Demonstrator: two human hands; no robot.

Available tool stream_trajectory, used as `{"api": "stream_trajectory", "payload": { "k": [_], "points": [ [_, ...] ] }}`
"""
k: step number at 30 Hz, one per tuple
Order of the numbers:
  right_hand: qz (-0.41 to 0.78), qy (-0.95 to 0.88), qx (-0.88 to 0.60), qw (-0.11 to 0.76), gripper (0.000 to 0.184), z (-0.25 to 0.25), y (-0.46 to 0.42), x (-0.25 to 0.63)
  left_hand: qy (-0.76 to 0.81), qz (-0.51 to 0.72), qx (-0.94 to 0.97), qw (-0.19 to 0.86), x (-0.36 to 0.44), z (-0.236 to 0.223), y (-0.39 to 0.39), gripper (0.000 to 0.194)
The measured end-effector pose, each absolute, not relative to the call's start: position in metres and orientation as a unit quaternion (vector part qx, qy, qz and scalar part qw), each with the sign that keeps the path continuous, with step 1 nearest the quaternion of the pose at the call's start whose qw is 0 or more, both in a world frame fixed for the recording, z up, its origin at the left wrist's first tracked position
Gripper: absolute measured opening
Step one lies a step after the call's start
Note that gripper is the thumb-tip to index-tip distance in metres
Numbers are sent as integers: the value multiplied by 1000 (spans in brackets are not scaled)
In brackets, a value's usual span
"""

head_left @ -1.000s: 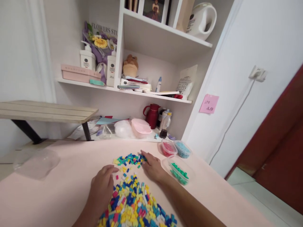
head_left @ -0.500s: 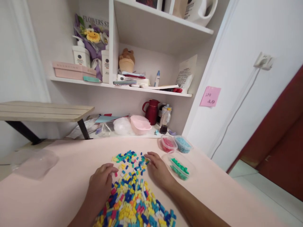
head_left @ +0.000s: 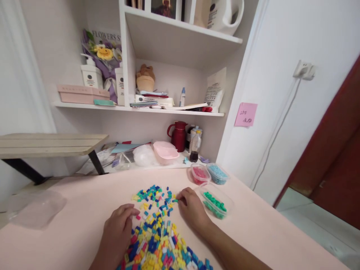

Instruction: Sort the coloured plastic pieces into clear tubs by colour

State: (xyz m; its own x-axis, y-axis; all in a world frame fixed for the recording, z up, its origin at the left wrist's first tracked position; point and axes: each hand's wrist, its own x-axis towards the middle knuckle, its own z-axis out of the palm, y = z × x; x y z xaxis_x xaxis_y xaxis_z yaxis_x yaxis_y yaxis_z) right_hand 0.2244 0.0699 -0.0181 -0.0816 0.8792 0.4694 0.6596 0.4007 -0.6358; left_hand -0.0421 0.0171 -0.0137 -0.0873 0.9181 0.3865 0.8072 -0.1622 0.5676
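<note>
Small toy building bricks (head_left: 157, 240) of many colours lie in a large loose heap, with a smaller mixed cluster (head_left: 152, 193) beyond it. My right hand (head_left: 192, 208) is at the right edge of the cluster, its fingers curled in and the tips on a green brick (head_left: 175, 200). My left hand (head_left: 119, 225) rests on the table left of the bricks, fingers loosely stretched and nothing seen in them. A pink brick (head_left: 138, 217) lies by its fingertips. Right of my right hand stands a clear plastic tub (head_left: 229, 204) with green bricks inside.
Behind that tub are a tub of pink-red bricks (head_left: 200, 174) and a tub of light-blue bricks (head_left: 217, 173). An upturned-looking clear plastic container (head_left: 36, 208) is at the left. A wooden stand (head_left: 53, 144), a pink box (head_left: 165, 152) and a red jug (head_left: 178, 137) stand farther back.
My right hand first spread over the cluster's right side, drew some bricks toward me, then curled its fingers at a green brick. My left hand stays nearly in place. The camera view has shifted slightly.
</note>
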Motion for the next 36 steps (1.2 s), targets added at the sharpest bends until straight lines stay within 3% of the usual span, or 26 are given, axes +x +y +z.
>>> {"api": "stream_trajectory", "payload": {
  "k": [6,18,25,30,36],
  "points": [
    [134,-734,-524,410,26,-18,68,226,639,370,670,74,-42,-13,17,34],
    [109,-772,-505,370,48,-17,65,225,640,387,658,84,-40,-11,14,34],
    [179,-726,-505,430,30,-15,65,229,638,394,656,84,-41,-12,16,34],
    [165,-743,-521,386,23,-16,65,227,638,384,663,81,-40,-13,16,36],
    [133,-772,-518,344,29,-13,65,226,639,375,666,79,-41,-17,18,36]
  ]
}}
